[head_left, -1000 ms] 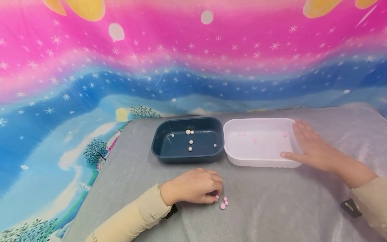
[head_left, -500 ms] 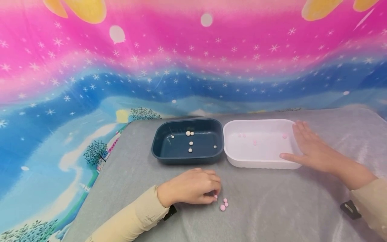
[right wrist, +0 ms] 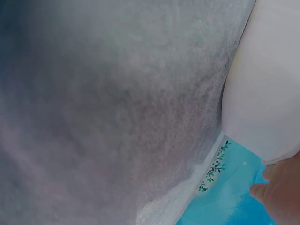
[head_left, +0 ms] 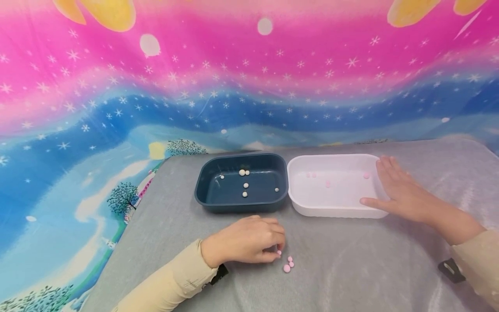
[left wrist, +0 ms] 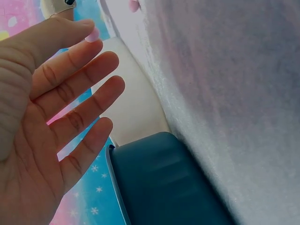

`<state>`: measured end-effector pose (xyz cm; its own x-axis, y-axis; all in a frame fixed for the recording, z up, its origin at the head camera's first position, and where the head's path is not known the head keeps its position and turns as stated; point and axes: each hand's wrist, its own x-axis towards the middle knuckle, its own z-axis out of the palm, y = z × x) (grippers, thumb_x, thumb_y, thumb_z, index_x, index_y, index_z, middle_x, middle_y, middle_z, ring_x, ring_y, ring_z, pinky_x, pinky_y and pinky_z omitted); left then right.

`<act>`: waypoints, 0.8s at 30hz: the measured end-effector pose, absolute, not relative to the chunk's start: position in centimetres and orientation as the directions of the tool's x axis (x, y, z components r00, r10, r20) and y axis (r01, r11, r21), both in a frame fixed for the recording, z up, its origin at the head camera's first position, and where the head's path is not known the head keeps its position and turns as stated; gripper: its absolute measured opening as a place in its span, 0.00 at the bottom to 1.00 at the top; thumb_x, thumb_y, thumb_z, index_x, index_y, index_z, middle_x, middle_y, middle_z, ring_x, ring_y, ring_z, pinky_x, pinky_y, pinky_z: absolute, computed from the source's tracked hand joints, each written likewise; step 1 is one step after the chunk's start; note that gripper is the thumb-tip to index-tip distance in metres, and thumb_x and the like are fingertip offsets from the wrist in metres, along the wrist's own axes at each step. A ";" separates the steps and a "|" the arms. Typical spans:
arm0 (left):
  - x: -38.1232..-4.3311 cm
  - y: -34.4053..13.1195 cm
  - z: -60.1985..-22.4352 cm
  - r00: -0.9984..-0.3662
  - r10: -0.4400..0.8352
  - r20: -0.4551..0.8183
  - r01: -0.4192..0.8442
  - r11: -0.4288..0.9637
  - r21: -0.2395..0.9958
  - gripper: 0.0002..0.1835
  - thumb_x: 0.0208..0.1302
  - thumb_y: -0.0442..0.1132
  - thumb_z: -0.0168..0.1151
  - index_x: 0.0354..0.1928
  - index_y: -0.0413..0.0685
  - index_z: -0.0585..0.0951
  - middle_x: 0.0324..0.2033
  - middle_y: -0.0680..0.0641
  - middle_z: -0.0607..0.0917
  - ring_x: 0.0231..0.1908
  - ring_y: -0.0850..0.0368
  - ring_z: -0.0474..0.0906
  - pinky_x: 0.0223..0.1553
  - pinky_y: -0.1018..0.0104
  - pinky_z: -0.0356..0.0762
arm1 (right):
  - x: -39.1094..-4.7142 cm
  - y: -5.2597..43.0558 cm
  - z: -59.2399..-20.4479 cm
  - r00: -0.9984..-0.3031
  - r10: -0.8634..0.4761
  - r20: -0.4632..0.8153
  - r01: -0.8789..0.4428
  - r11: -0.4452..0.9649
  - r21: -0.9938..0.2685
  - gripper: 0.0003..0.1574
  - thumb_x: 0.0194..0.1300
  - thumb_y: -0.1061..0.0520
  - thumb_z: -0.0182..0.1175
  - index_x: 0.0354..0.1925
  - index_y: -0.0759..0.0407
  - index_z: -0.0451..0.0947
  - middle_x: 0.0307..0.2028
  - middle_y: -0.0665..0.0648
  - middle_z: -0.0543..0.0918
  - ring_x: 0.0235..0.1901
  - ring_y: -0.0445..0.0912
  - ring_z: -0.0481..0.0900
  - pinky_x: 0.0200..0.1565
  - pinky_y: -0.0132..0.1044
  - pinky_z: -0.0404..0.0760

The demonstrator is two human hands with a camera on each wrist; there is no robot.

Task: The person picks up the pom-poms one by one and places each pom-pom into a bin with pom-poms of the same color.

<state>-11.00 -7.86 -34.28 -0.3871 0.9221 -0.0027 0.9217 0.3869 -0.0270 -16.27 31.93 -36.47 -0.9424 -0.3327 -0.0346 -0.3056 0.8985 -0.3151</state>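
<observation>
I see a grey fabric-covered worktop [head_left: 351,268]; directly on it, blue tray [head_left: 241,208] beside white tray [head_left: 339,212], three pink balls [head_left: 286,268] in front.

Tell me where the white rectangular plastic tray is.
In the head view, the white tray stands right of centre, between the dark-blue rectangular plastic tray and the person's right hand.

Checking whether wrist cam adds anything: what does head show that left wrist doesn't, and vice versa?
Head only: small white balls inside the dark teal rounded plastic tray, small pink balls inside the white rounded plastic tray, the back of the left hand.
Left wrist only: its palm, plus undersides of its fingers.
Both: one pink ball pinched in that hand, both trays' outer walls, gray cloth, patterned backdrop.
</observation>
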 end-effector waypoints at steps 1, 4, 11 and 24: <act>-11.0 -7.8 -34.3 -0.386 0.923 0.002 0.922 0.386 -0.027 0.03 0.64 0.50 0.65 0.34 0.64 0.82 0.35 0.66 0.82 0.42 0.69 0.76 0.34 0.75 0.70 | -16.3 32.0 -36.5 -0.943 -0.331 -0.034 -0.304 0.899 -0.316 0.71 0.67 0.31 0.56 0.75 0.73 0.26 0.75 0.67 0.19 0.74 0.66 0.17 0.68 0.75 0.37; -11.2 -7.7 -34.2 -0.384 0.923 0.012 0.923 0.384 -0.030 0.03 0.65 0.50 0.64 0.35 0.64 0.83 0.35 0.66 0.82 0.42 0.69 0.76 0.33 0.76 0.70 | -16.3 32.0 -36.5 -0.943 -0.332 -0.034 -0.305 0.899 -0.314 0.71 0.67 0.31 0.56 0.75 0.73 0.26 0.75 0.68 0.19 0.74 0.67 0.17 0.67 0.76 0.38; -11.7 -7.3 -34.1 -0.378 0.925 0.035 0.924 0.380 -0.039 0.03 0.65 0.51 0.64 0.36 0.64 0.83 0.34 0.66 0.81 0.40 0.69 0.75 0.33 0.76 0.71 | -16.2 32.0 -36.4 -0.944 -0.328 -0.039 -0.299 0.899 -0.321 0.71 0.67 0.30 0.56 0.76 0.72 0.26 0.75 0.68 0.20 0.74 0.67 0.18 0.67 0.77 0.39; -12.5 -6.1 -33.7 -0.357 0.932 0.064 0.932 0.360 -0.049 0.04 0.66 0.50 0.62 0.37 0.64 0.83 0.35 0.63 0.82 0.42 0.69 0.76 0.34 0.74 0.74 | -16.1 31.8 -36.2 -0.948 -0.316 -0.042 -0.286 0.900 -0.328 0.72 0.66 0.29 0.56 0.76 0.71 0.26 0.75 0.68 0.20 0.75 0.67 0.19 0.65 0.79 0.41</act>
<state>-12.47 -6.10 -33.69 -0.3567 0.9320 0.0643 0.9316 0.3600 -0.0494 -16.07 31.76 -36.17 -0.9477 -0.3163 -0.0418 -0.2860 0.9003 -0.3281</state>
